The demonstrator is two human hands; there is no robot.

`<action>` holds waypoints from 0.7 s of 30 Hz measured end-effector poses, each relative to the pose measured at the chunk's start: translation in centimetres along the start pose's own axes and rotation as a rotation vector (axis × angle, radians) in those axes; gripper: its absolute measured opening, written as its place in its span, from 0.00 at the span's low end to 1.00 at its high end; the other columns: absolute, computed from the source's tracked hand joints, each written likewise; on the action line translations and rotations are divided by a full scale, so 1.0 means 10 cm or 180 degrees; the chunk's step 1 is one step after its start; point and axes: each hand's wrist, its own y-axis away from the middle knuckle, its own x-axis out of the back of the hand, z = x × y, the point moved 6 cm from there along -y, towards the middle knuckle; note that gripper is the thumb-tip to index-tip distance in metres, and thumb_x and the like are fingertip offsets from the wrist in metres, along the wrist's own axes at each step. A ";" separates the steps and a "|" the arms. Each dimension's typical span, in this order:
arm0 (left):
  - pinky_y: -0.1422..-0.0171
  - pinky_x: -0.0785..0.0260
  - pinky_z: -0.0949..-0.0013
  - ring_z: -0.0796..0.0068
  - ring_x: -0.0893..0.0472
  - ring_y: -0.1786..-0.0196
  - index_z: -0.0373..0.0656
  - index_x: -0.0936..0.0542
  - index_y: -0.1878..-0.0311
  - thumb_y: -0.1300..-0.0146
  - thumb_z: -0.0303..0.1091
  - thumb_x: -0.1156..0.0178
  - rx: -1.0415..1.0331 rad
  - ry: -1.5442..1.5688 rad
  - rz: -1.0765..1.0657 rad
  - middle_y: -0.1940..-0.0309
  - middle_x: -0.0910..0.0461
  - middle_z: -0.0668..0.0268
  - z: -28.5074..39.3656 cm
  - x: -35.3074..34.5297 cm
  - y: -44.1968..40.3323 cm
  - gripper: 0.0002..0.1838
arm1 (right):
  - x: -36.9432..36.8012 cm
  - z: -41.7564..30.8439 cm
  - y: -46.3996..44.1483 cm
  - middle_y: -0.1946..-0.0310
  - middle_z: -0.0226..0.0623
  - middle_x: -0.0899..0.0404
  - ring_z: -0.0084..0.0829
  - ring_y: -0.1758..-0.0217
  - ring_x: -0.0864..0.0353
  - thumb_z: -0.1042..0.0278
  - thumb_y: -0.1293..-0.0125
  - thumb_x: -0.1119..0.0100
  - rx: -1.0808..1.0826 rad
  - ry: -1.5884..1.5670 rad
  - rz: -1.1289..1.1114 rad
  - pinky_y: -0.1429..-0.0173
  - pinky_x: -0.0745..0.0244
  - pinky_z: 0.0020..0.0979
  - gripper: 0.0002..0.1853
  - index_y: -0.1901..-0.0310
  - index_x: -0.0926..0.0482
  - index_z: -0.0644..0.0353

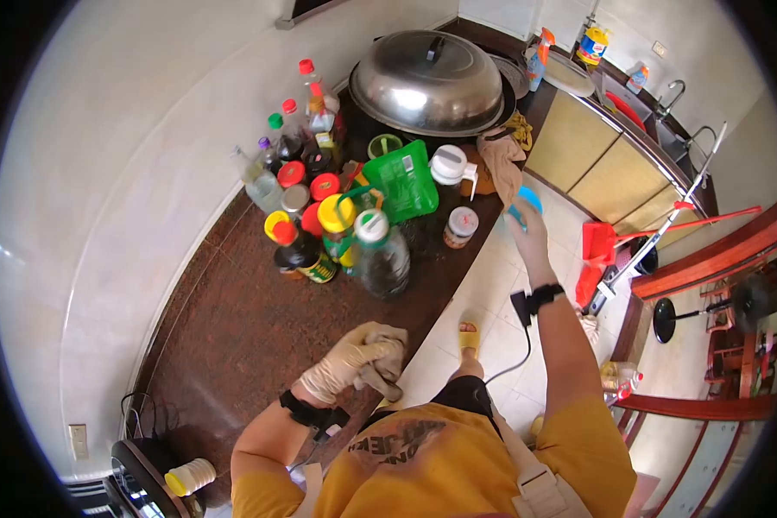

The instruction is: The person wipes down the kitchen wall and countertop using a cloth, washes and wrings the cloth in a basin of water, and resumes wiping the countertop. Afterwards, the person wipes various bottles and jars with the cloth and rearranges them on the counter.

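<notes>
My left hand [341, 367], in a pale thin glove, is closed on a greyish rag [383, 344] at the front edge of the dark stone counter [233, 319]. My right hand [529, 237], gloved too, is stretched out past the counter edge. Its fingers grip a bright blue object [527, 200] with a rounded outline, whose kind I cannot make out. A beige cloth [499, 160] hangs over the edge just beyond it. Between the hands, a clear jar with a white lid [382, 259], a green plastic basket [403, 181] and a small white-lidded jar [461, 226] stand on the counter.
Several sauce bottles [302, 255] and jars crowd the counter against the wall. A wok with a large steel lid [430, 82] sits behind them. To the right are a sink [665, 134], a red dustpan [597, 242] and a mop pole [656, 233].
</notes>
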 end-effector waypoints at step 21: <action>0.46 0.26 0.71 0.67 0.22 0.52 0.35 0.25 0.55 0.29 0.26 0.48 -0.1807 0.2260 0.0506 0.59 0.22 0.58 0.97 -0.23 -4.62 0.05 | 1.64 1.33 -2.46 0.46 0.41 0.21 0.35 0.44 0.20 0.69 0.29 0.42 -0.0308 -0.2975 -0.0031 0.42 0.23 0.34 0.17 0.43 0.25 0.69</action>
